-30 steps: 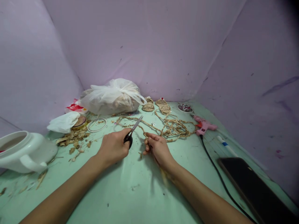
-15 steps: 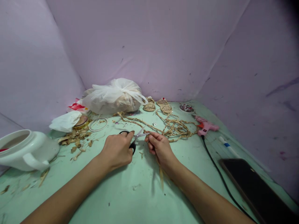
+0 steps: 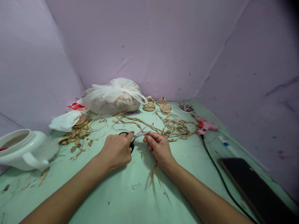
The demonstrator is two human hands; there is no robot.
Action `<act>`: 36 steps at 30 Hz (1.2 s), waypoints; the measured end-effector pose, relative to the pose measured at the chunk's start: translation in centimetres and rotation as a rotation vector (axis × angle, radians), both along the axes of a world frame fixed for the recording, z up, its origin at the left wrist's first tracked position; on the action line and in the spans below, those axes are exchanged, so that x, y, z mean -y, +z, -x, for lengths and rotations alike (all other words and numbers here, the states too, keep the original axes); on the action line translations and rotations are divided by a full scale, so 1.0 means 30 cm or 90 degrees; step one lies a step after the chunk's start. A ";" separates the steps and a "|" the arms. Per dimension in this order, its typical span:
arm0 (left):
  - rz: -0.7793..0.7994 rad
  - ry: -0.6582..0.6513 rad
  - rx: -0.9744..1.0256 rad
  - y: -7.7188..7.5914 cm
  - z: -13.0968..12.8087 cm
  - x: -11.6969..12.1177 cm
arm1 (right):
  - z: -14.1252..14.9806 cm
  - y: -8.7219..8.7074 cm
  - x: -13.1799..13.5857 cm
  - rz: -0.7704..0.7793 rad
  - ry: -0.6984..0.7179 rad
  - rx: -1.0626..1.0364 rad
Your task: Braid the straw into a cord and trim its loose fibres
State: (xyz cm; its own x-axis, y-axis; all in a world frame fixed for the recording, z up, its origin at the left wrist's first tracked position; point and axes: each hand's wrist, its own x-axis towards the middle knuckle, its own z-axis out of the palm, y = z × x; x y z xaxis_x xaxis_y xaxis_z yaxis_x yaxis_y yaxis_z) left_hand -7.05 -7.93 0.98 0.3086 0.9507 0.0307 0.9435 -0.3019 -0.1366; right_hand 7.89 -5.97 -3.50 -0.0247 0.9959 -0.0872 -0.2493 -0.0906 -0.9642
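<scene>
My left hand [image 3: 119, 149] is closed around the black handles of a pair of scissors [image 3: 140, 134]. The scissor blades are parted and point right, reaching the fingertips of my right hand [image 3: 160, 147]. That hand pinches a braided straw-coloured cord [image 3: 129, 122], which runs up and left over the table. Loose dry strands [image 3: 154, 174] hang below the right palm. Fingers hide the exact spot where cord and blades meet. A tangled heap of the same cord [image 3: 178, 127] lies just beyond the right hand.
A white pitcher [image 3: 25, 149] lies at left near dry scraps [image 3: 76, 137] and a ring [image 3: 98, 124]. Behind are a plastic bag [image 3: 114, 98], small woven slippers [image 3: 164, 107] and a dish of beads [image 3: 186, 107]. At right are a pink glue gun [image 3: 206, 126], a marker [image 3: 227, 146] and a phone [image 3: 254, 186].
The loose strands below my right hand have swung left and spread apart, showing more of their length. The cord near the blades has shifted slightly. Both hands stay almost in place.
</scene>
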 end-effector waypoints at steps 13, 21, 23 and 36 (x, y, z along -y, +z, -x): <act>0.059 0.002 0.139 0.001 0.014 -0.020 | -0.001 0.009 -0.003 0.043 -0.015 -0.125; 0.115 0.214 0.881 -0.021 0.054 -0.083 | -0.005 -0.001 -0.002 0.040 0.099 -0.168; 0.128 0.265 1.046 -0.024 0.054 -0.093 | -0.010 -0.001 0.003 0.051 0.192 -0.163; -0.087 0.262 0.983 -0.047 0.009 -0.072 | 0.006 0.031 0.040 0.115 0.318 -0.105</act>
State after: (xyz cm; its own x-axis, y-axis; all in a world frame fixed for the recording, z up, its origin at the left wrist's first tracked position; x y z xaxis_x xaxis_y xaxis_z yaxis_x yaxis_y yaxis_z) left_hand -7.32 -5.76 -0.42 -0.3614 0.9213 0.1435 0.2072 -0.0707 0.9757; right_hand 7.73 -7.16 -2.57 -0.5172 0.8296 -0.2102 -0.2808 -0.3965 -0.8741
